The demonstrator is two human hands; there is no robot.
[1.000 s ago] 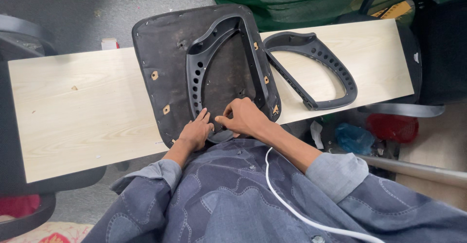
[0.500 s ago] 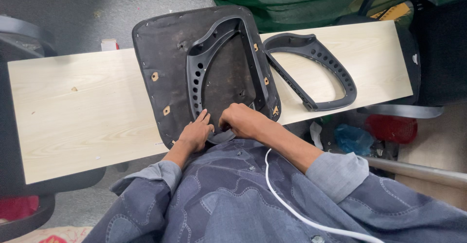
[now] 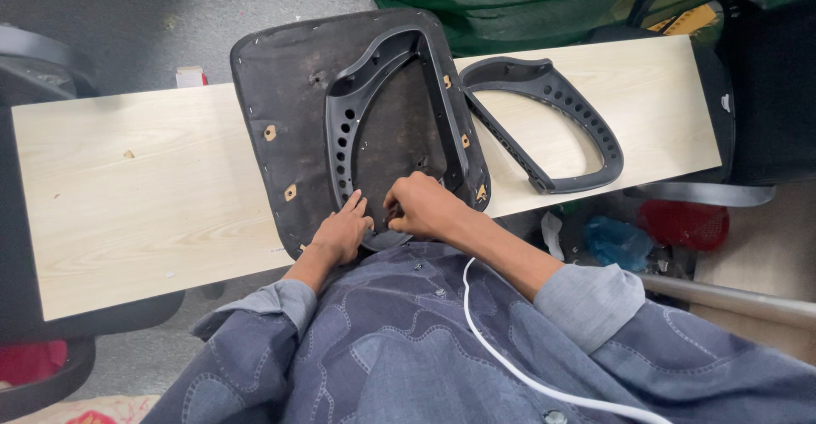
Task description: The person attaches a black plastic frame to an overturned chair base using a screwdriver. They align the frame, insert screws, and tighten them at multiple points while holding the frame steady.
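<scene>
We see the black upside-down chair seat pad point(image 3: 289, 93) lying on the pale wooden board point(image 3: 127, 186), overhanging its near edge. Left hand point(image 3: 342, 233) rests flat and open on the black plastic armrest loop point(image 3: 387, 118); right hand point(image 3: 422, 207) is curled, pinching something small at the loop's near end; we cannot tell what. Risk: seat tips off; loop slips. The spare black armrest point(image 3: 552, 127) lies to the right.

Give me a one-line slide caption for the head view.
Both hands, left and right, work at the near end of a black armrest frame on an upturned seat pad.
</scene>
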